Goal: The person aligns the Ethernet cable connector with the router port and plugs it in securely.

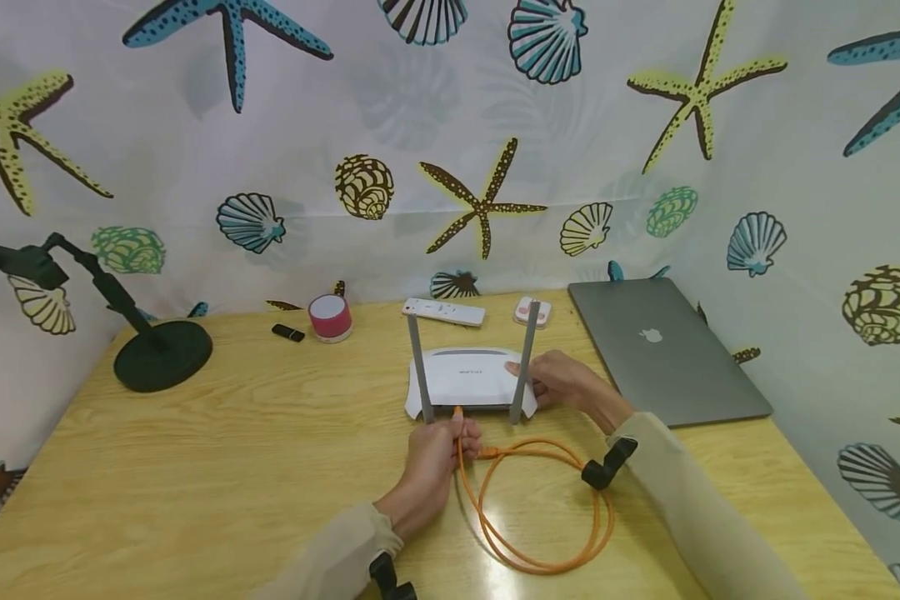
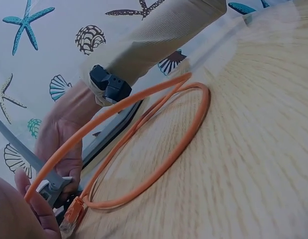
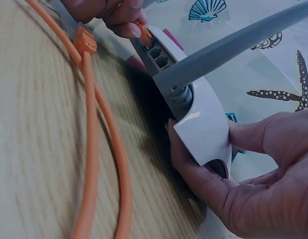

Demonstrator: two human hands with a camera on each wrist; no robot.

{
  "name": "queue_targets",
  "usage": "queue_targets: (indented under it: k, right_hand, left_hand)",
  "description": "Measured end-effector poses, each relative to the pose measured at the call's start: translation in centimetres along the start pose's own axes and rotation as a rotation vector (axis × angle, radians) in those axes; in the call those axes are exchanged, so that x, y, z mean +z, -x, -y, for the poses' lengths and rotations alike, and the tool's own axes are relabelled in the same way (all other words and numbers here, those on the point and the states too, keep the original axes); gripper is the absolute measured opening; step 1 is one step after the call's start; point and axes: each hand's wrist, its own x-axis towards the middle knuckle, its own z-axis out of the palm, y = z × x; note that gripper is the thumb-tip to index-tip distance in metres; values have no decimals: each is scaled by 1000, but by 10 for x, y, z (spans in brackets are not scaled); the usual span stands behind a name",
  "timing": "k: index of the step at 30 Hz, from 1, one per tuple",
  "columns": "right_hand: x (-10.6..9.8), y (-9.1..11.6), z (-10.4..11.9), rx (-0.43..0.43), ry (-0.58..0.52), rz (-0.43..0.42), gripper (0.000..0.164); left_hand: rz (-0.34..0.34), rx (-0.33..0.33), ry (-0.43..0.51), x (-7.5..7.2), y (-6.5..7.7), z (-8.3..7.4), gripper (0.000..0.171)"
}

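A white router [image 1: 457,383] with two grey antennas [image 1: 523,367] lies on the table, its row of ports facing the person. The left hand [image 1: 430,467] pinches one plug [image 3: 145,36] of an orange network cable [image 1: 546,571] at a port on the router's back edge. Beside that plug, open ports show in the right wrist view. The right hand [image 1: 566,382] grips the router's right end, thumb on top and fingers beneath. The cable's other plug [image 3: 86,42] lies loose near the left hand, and the rest is looped on the table.
A closed grey laptop [image 1: 660,358] lies to the right. Behind the router are a white power strip [image 1: 444,312] and a small white block [image 1: 532,310]. Farther left stand a red-and-white round container [image 1: 330,318], a small black stick [image 1: 288,332] and a dark desk lamp [image 1: 162,357].
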Motion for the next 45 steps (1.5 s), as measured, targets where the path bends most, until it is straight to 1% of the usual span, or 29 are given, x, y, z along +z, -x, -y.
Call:
queue_targets:
  k: [5,7,13,18,20,23,26,28,32,35,37,39,42,45]
  right_hand:
    - [-1,1,-3,-10,4,16,36]
    - [-2,1,-4,-13,11,23,38]
    - [-3,0,-3,-14,2,27,38]
    - [-1,-2,-1,-6,-14,32,36]
    - [0,-3,-1,-4,-12,18,36]
    - [0,-3,-1,-2,-5,5,37]
    - [0,-2,-3,0,-31,4,37]
    - [-1,-2,-4,-6,-42,17,36]
    - [-1,-1,-6,-22,-52,40,36]
    - [-3,-1,-7,-26,-35,51,36]
    - [-4,-1,-7,-27,-19,58,36]
    - [-5,-1,-6,-28,0,61,36]
    - [-5,-2,-4,-27,26,66,36]
    - [-6,-2,-2,-18,43,67,38]
  left_hand:
    - [3,-15,74,2,1,1,25]
    - [-2,-23,89,3,1,1,24]
    - [-26,-18,96,3,-1,0,26]
    - [-26,-24,112,1,-4,-3,25]
    - [-5,-25,104,0,-5,-5,26]
    - [52,-46,78,-4,-5,-7,31]
    - [125,-88,22,-9,-4,-10,37]
    - [159,-121,5,-12,-2,-11,38]
    - [211,-186,38,-14,0,-12,41]
    - [231,-217,55,-13,1,-11,45]
    - [237,-207,39,-11,2,-10,45]
    - [224,-179,26,-9,2,-10,42]
    - [210,-132,27,-6,3,-10,30]
    - [194,-113,33,-3,3,-11,22]
